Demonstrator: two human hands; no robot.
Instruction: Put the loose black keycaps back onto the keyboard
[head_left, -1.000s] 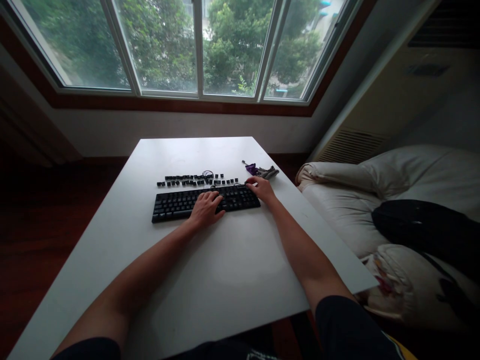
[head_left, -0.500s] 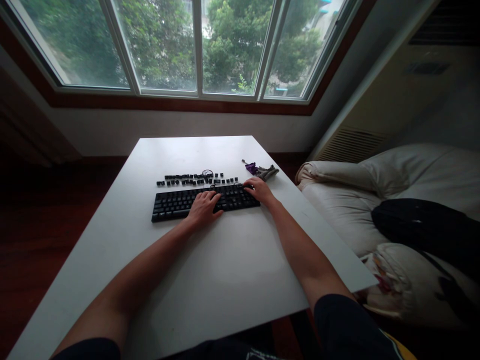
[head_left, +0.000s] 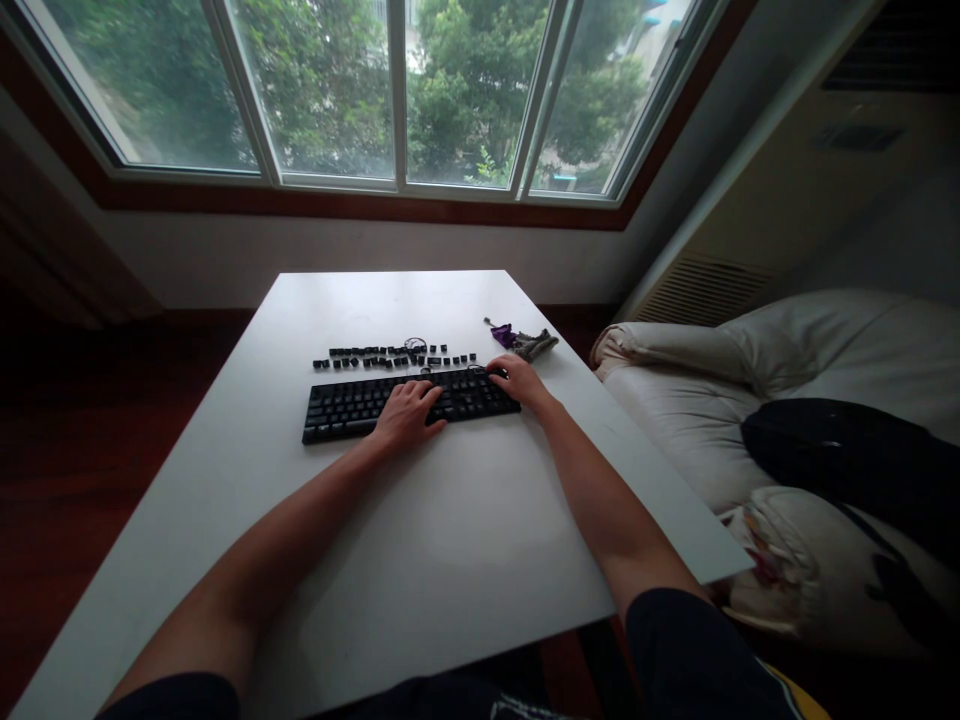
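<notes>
A black keyboard [head_left: 345, 408] lies at a slight slant on the white table. My left hand [head_left: 409, 408] rests over its middle, fingers spread on the keys and thumb out along the near edge. At the keyboard's far right corner is my right hand [head_left: 519, 382], with its fingers curled and the thumb near the fingertips. Whatever lies between those fingertips is too small to make out. Beyond the keyboard, several loose black keycaps [head_left: 379, 362] lie in two rows. A thin dark wire loop [head_left: 415, 345] sits among them.
A purple and grey cloth item [head_left: 525, 341] lies on the table [head_left: 420, 560] past my right hand. To the right stands a pale sofa [head_left: 675, 400] with a black bag [head_left: 847, 450] on it. A window [head_left: 465, 100] is in the wall ahead.
</notes>
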